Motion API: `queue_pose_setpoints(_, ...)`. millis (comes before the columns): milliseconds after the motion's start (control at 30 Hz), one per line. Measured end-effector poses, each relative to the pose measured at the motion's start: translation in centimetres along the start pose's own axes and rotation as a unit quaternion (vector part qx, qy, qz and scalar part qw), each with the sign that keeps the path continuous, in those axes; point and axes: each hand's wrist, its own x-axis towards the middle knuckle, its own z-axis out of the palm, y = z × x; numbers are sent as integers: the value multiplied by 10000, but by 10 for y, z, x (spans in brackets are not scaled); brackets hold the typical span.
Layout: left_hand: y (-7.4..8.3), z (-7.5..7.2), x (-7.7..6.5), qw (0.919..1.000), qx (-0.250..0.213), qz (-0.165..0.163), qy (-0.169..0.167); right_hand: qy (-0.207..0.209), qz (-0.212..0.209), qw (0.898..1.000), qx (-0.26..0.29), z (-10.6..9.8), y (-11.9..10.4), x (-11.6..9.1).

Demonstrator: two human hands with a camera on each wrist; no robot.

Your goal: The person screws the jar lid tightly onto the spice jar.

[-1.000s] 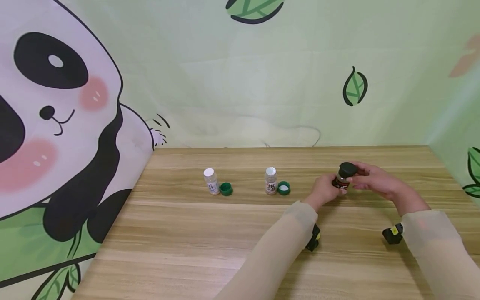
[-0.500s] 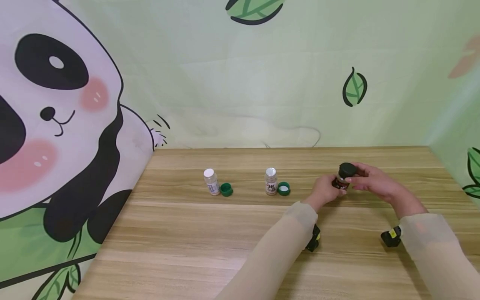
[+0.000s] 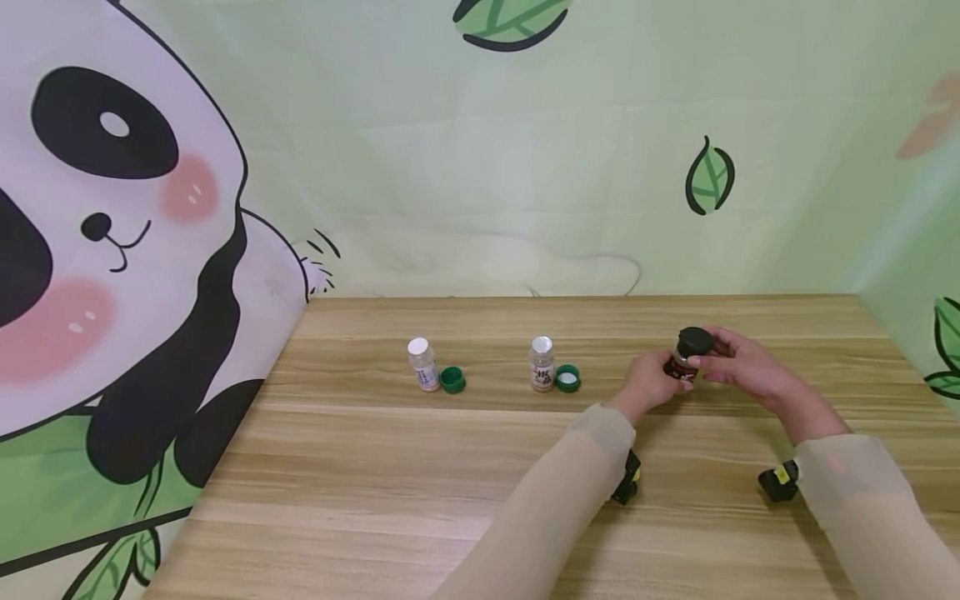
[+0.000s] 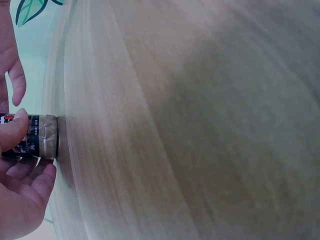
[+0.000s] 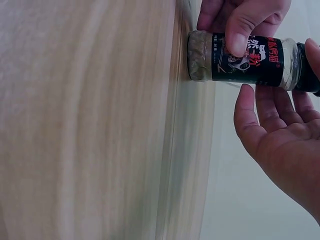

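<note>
A spice jar [image 5: 274, 60] with a dark printed label and pale contents stands upright on the wooden table. My left hand [image 3: 651, 382] grips its body, the thumb across the label [image 4: 34, 142] in the left wrist view. At the top, my right hand [image 3: 753, 368] holds the black cap [image 3: 695, 340], thumb in front and fingers behind. In both wrist views, the jar's base sits right at the tabletop. Part of the label is hidden by the left hand.
Left of the hands stand a small white-topped bottle [image 3: 424, 371] and a silver-topped bottle [image 3: 542, 372]. Beside them lie a green cap [image 3: 452, 380] and a white-lined green cap [image 3: 567, 378]. A printed cloth wall [image 3: 450, 208] rises behind the wooden table [image 3: 375, 475].
My right wrist and sleeve have shifted slightly left and toward me, with the fingers still at the cap. The left hand and the jar have stayed nearly in place.
</note>
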Motion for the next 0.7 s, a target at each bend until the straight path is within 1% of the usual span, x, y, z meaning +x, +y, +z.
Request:
queue_pose_setpoints(133, 0, 0, 0, 10000, -50, 6, -4, 32, 50, 10000, 20, 1, 1, 0)
queue_pose_setpoints(367, 1, 0, -1, 10000, 30, 23, 14, 131, 26, 9999, 1, 2, 4, 1)
queue_pose_setpoints(700, 1, 0, 0, 10000, 76, 0, 48, 286, 90, 9995, 124, 6, 1, 1)
